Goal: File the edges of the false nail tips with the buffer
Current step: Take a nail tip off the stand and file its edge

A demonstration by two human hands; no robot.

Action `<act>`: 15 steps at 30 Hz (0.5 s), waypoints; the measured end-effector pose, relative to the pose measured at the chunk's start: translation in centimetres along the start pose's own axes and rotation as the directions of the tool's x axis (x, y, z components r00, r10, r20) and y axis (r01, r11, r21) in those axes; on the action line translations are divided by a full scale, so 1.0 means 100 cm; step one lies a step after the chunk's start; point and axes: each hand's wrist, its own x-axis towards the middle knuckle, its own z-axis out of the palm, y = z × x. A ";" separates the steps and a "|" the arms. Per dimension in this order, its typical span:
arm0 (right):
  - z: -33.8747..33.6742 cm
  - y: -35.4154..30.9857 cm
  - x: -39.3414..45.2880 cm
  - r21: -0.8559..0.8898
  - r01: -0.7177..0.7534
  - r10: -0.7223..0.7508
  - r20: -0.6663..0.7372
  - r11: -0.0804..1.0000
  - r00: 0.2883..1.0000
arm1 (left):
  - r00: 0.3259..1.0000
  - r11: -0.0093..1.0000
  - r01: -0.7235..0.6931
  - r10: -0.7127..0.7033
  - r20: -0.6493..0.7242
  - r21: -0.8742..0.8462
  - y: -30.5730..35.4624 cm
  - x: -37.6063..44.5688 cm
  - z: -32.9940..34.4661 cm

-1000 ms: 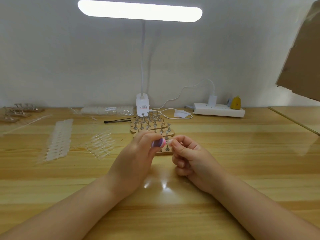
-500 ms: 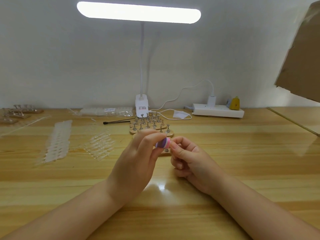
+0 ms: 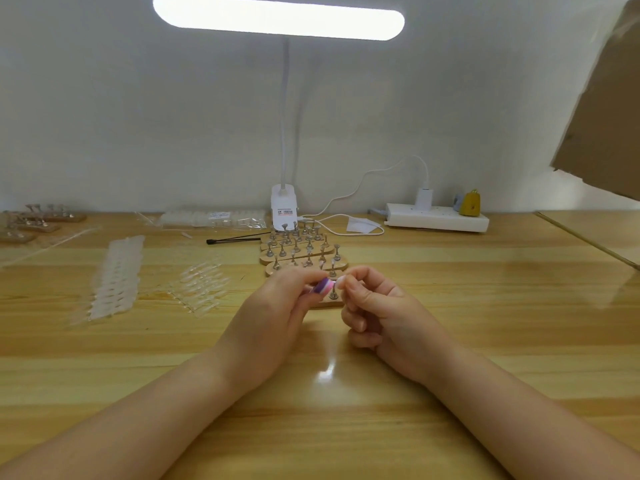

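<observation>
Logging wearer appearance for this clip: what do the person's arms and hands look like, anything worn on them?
Both forearms are bare up to the frame edge, with no sleeves showing. The left hand and right hand carry no gloves, rings, watch or bracelet that can be seen. The fingernails look short and unpainted.

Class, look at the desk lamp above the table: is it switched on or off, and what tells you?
On. The desk lamp has a bright white glowing bar, and its glare reflects off the wooden table below.

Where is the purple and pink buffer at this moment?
In the head view, the buffer sits at centre, pinched by the left hand, against the nail tip in the right hand, just before the wooden stands.
</observation>
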 end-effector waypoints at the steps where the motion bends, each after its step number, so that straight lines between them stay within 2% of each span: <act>1: 0.000 0.000 0.000 -0.003 0.000 0.000 -0.003 1.000 1.000 | 1.000 1.000 -0.003 0.003 -0.025 0.004 0.000 0.000 -0.001; 3: 0.000 0.000 0.000 -0.025 0.001 -0.001 -0.009 1.000 1.000 | 0.993 0.997 -0.077 0.076 -0.090 -0.006 0.002 0.002 -0.001; 5: 0.000 0.000 0.000 -0.035 0.000 -0.001 -0.010 0.999 1.000 | 0.988 0.991 -0.135 0.134 -0.075 -0.008 0.004 0.002 0.000; 8: 0.000 0.000 0.000 -0.018 -0.002 0.002 -0.009 1.000 1.000 | 0.998 0.998 -0.063 0.063 -0.005 0.032 0.002 0.000 0.001; 11: 0.001 0.000 0.000 -0.025 -0.004 0.003 -0.018 1.000 1.000 | 0.998 0.998 -0.041 0.043 -0.046 0.044 0.002 0.001 0.000; 13: 0.002 0.000 0.000 -0.027 -0.006 0.005 -0.042 1.000 0.999 | 0.989 0.994 -0.097 0.102 -0.103 0.052 0.005 0.003 0.000; 15: 0.002 -0.001 0.000 -0.020 -0.020 0.019 -0.048 1.000 0.999 | 0.981 0.981 -0.174 0.181 -0.074 0.090 0.006 0.002 0.000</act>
